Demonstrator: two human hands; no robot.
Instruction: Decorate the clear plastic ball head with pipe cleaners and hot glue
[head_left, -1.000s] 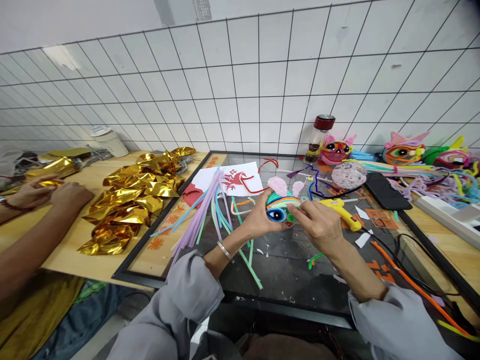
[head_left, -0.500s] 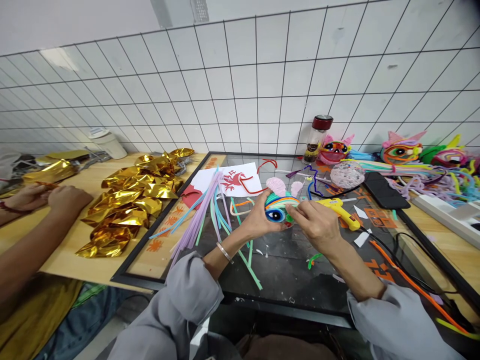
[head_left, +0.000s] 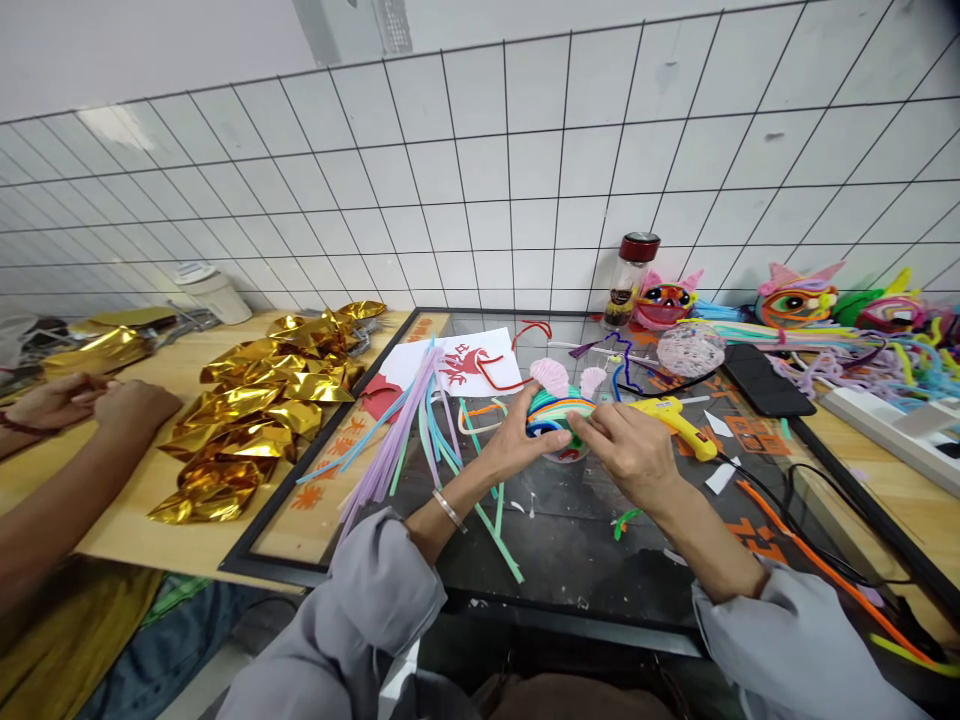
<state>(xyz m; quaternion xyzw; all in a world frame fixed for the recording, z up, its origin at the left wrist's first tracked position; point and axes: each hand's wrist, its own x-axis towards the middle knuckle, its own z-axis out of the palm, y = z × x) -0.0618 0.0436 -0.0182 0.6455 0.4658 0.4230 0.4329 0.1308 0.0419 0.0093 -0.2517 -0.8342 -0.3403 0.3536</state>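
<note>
Both my hands hold a small pipe-cleaner figure [head_left: 556, 405] wound from blue, green and orange strands, with two pink shell-like ears on top. My left hand [head_left: 517, 446] cups it from the left, thumb across its front. My right hand [head_left: 628, 450] pinches its right side with thumb and forefinger. The figure hovers just above a dark glass board [head_left: 570, 540]. Its painted eye is hidden behind my left thumb.
A yellow glue gun [head_left: 675, 422] lies just right of my hands, its cable trailing right. Loose pipe cleaners [head_left: 409, 430], white paper with a red cutout [head_left: 461, 362], a jar [head_left: 628, 270], finished figures [head_left: 799, 295] and a phone [head_left: 769, 380] surround the board. Another person's hands [head_left: 90, 405] work by gold foil [head_left: 255, 410] at left.
My hands have turned the figure so that its blue eye no longer shows, and my left thumb has slid across its front. The camera has drifted slightly.
</note>
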